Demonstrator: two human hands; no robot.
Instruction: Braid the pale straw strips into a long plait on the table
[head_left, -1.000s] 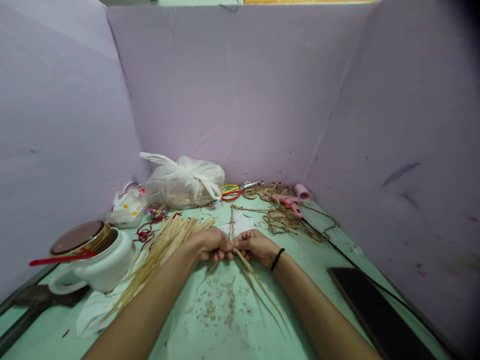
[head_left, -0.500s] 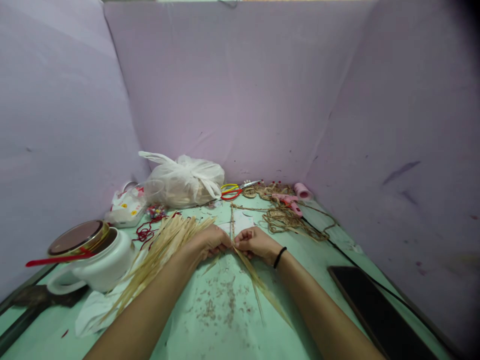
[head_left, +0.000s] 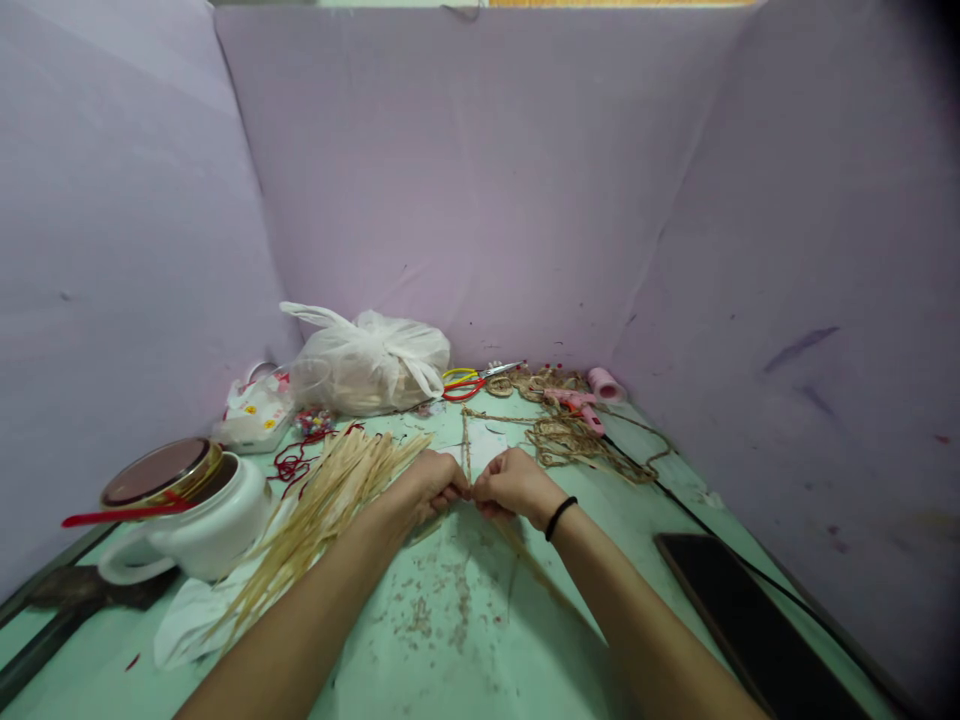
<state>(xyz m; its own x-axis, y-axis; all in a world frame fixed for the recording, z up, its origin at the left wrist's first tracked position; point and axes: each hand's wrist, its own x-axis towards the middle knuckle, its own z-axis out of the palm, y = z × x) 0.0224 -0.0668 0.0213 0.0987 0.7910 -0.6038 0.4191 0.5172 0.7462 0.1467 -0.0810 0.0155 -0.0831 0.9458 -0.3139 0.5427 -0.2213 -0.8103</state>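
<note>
A thin braided straw cord (head_left: 466, 447) runs down the table's middle to where my two hands meet. My left hand (head_left: 435, 485) is closed in a pinch at the cord's near end. Close beside it, my right hand (head_left: 514, 487), with a black band at the wrist, pinches the loose straw strands (head_left: 536, 570), which trail toward me and look blurred. My fingers hide the exact joint. To the left lies a fanned bundle of pale straw (head_left: 330, 500), partly beneath my left forearm. Further cord lies in a tangled heap (head_left: 562, 440) at the right back.
A white mug (head_left: 225, 530) with a red stick and a round lidded tin (head_left: 161, 475) stand left. Behind are a white plastic bag (head_left: 371, 365), scissors (head_left: 469, 383), a pink glue gun (head_left: 581, 405) and a pink thread spool (head_left: 604, 384). A dark phone (head_left: 750, 620) lies right.
Both hands stay at the cord's end, still pinching. My right hand has shifted slightly, and the trailing strands have swung closer to my right forearm. The view has moved a little.
</note>
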